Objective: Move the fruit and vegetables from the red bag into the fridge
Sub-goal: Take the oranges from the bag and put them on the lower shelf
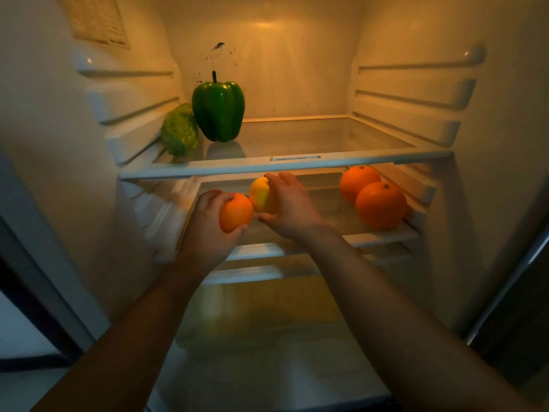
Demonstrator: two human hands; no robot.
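Both hands at the fridge's [297, 162] lower shelf

Left hand [208, 230] has a closed grip on an orange [235, 212]; right hand [289, 208] cups a yellow fruit [260, 196] loosely. Two oranges [371, 194] sit right; green pepper [218, 111] and a leafy green vegetable [179, 132] far left above.

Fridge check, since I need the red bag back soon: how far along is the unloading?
Done: a green pepper and a leafy green stand on the upper shelf, two oranges on the shelf below. In hand: the left hand holds an orange, the right hand a yellow fruit, both at that lower shelf. The bag is out of view, so what remains is unknown.
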